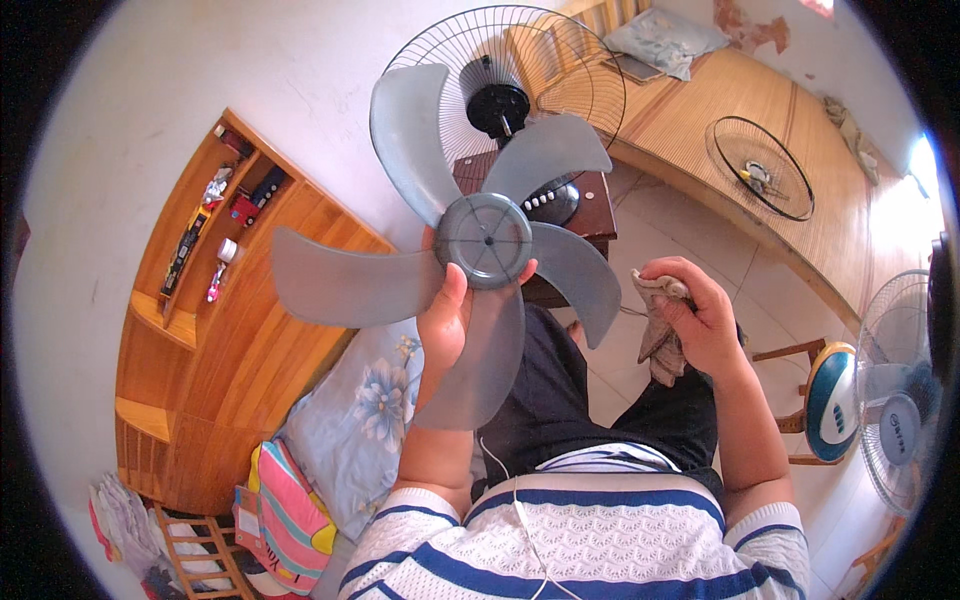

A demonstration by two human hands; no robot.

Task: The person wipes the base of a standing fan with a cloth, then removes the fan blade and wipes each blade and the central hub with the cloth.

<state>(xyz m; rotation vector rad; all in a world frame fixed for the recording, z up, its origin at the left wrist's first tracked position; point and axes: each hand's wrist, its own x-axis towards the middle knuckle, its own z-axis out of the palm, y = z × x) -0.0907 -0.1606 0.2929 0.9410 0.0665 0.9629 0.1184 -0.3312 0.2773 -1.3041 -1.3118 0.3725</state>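
Observation:
My left hand [447, 322] grips a grey translucent fan blade [350, 278] by its round hub, thumb in front and fingertips showing at the hub's right edge. Several broad vanes spread from that hub, and one hangs down across my forearm. In my right hand [704, 315], off to the right of the blade, is a bunched beige cloth [662, 330], its loose end drooping below my fingers. Behind the blade stands the fan body, with a black motor housing [497, 108] and a wire rear grille [600, 60]. Its black base with pale buttons [558, 204] rests on a dark stool.
A front fan grille [770, 168] lies on the mat-covered bed [690, 125] at the right. Another fan [893, 425] and a blue-and-white fan base [832, 403] stand near my right elbow. The wooden headboard [270, 330] and a floral pillow [365, 425] are on the left.

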